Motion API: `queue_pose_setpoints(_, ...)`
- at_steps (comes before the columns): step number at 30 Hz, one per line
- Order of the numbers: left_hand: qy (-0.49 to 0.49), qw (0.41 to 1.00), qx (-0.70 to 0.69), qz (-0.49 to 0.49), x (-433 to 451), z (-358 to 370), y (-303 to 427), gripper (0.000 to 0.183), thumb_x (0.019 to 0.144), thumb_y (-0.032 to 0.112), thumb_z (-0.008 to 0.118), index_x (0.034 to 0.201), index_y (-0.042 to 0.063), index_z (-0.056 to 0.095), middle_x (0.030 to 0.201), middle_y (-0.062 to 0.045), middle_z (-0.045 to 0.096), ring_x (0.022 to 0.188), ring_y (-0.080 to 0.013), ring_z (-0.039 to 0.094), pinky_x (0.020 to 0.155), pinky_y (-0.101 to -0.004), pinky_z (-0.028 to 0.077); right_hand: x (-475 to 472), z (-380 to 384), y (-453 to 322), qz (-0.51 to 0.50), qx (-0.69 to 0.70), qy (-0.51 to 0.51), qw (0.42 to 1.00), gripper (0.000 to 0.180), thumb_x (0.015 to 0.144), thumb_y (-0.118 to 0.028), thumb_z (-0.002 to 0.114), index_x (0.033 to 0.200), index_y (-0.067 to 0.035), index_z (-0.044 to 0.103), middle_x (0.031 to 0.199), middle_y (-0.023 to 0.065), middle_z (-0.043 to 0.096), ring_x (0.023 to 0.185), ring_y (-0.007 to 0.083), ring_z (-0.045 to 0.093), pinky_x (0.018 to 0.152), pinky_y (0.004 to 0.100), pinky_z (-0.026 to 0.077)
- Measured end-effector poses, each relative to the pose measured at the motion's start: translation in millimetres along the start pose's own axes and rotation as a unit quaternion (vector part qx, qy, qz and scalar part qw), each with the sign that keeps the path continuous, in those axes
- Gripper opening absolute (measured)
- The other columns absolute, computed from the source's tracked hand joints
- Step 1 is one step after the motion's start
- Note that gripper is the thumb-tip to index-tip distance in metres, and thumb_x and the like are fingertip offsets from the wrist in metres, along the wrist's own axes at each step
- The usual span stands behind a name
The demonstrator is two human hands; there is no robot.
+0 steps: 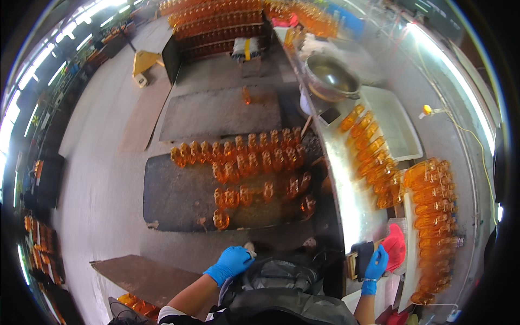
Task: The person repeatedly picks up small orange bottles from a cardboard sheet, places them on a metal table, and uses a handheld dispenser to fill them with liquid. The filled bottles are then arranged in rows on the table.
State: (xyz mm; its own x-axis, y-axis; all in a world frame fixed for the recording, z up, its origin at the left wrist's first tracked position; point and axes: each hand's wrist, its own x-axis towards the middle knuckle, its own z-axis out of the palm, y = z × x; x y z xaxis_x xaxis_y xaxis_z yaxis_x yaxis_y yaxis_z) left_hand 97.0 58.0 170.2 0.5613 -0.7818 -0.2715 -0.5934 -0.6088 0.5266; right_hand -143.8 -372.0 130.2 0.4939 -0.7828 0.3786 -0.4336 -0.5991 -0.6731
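My left hand [232, 263] wears a blue glove and is held low beside my dark lap, its fingers curled. Whether anything is in its fingers cannot be seen. My right hand [377, 266], also gloved in blue, is over the right side at a dark pad or block [362, 256] and a bright pink cloth [395, 248]. A thin tan piece [378, 243] shows at its fingertips; I cannot tell if it is gripped. Before me, translucent amber glass-like pieces [266, 162] stand in rows on a dark board [174, 199].
A metal worktop [345, 195] runs along my right, with amber pieces [371, 152], a large metal basin [331, 77], a phone-like dark slab [329, 115] and a white tray [400, 122]. More amber pieces [432, 221] line the far right. A brown board [142, 276] lies at lower left.
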Motion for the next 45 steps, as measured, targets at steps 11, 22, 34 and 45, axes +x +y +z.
queue_pose_setpoints(11, -0.017, 0.985, -0.027, -0.168, -54, 23, -125, 0.021, 0.083, 0.028, 0.052, 0.081, 0.013, 0.066, 0.078, -0.013, 0.064, 0.073, -0.0318, 0.061, 0.064, -0.044, 0.049, 3, 132, -148, -0.202, -0.018, -0.41, 0.889, 0.028, 0.077, -0.006, 0.063, 0.105, -0.009, 0.063, 0.086, 0.0107, 0.06, 0.073, 0.0244, 0.06, 0.063, 0.0305, 0.05)
queue_pose_setpoints(22, 0.126, 0.933, 0.103, -0.322, 45, 93, -258, 0.02, 0.081, 0.027, 0.061, 0.088, 0.008, 0.064, 0.069, -0.013, 0.059, 0.066, -0.0293, 0.059, 0.059, -0.0417, 0.048, -32, 366, -165, -0.273, -0.028, -0.665, 0.694, 0.033, 0.082, -0.027, 0.056, 0.111, -0.012, 0.057, 0.099, 0.0125, 0.057, 0.093, 0.0312, 0.056, 0.078, 0.0413, 0.047)
queue_pose_setpoints(34, 0.032, 0.968, 0.05, -0.244, 59, 110, -359, 0.023, 0.078, 0.034, 0.065, 0.078, 0.011, 0.063, 0.069, -0.009, 0.061, 0.061, -0.0252, 0.06, 0.051, -0.0373, 0.047, -87, 564, -207, -0.302, -0.117, -0.513, 0.795, 0.048, 0.07, -0.031, 0.071, 0.103, -0.005, 0.049, 0.106, 0.0108, 0.048, 0.093, 0.0282, 0.052, 0.067, 0.0377, 0.049)
queue_pose_setpoints(45, 0.036, 0.971, 0.178, -0.157, 103, 78, -431, 0.031, 0.082, 0.039, 0.059, 0.069, 0.01, 0.059, 0.064, -0.007, 0.059, 0.054, -0.0233, 0.059, 0.046, -0.0357, 0.045, -101, 598, -203, -0.28, -0.09, -0.652, 0.699, 0.034, 0.075, -0.023, 0.066, 0.098, -0.004, 0.05, 0.106, 0.0157, 0.047, 0.084, 0.031, 0.058, 0.063, 0.0412, 0.051)
